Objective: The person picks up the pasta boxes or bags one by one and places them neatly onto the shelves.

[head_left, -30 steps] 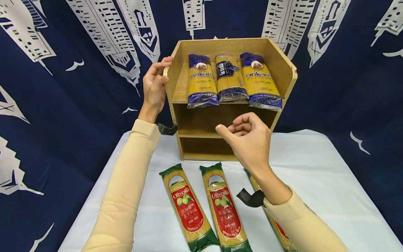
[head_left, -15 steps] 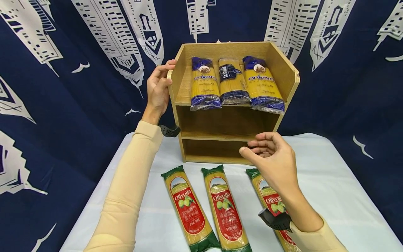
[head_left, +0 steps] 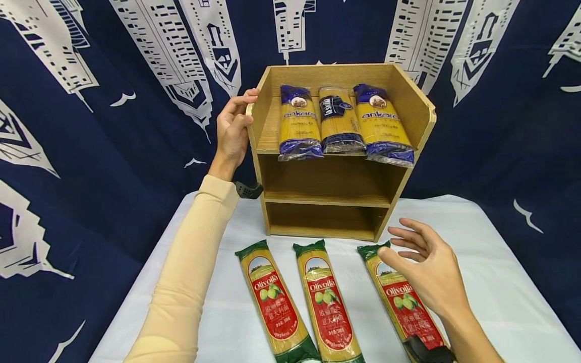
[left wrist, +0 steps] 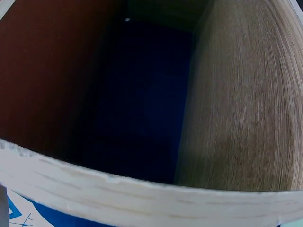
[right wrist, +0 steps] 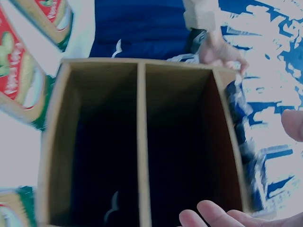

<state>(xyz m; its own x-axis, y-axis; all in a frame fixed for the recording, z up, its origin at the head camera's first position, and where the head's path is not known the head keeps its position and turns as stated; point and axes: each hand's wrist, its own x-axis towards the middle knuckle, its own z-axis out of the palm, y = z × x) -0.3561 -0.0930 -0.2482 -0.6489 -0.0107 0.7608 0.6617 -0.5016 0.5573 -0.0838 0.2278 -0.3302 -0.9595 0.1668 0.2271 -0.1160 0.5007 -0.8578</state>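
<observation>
My left hand point(head_left: 233, 133) grips the upper left side panel of a small wooden shelf point(head_left: 416, 108), thumb at the front edge. Over the upper end of the rightmost green-ended Olivoilà spaghetti packet point(head_left: 410, 312) hovers my right hand point(head_left: 433, 272), fingers loosely bent, holding nothing. Whether it touches that packet I cannot tell. On the shelf's top level lie two blue-and-yellow Ankara pasta packets point(head_left: 299, 123) and, between them, a dark-labelled pasta packet point(head_left: 338, 118). The left wrist view looks into the shelf past its pale edge point(left wrist: 142, 201).
Two more Olivoilà packets, one at left point(head_left: 278, 302) and one in the middle point(head_left: 328, 302), lie on the white-covered table point(head_left: 490, 262) before the shelf. Below the top level are two compartments, split by a board point(right wrist: 143, 142). A dark blue patterned curtain point(head_left: 154, 131) hangs behind.
My right hand has moved down and to the right, from in front of the shelf to over the rightmost spaghetti packet. My left hand keeps its grip on the shelf; the view has shifted slightly.
</observation>
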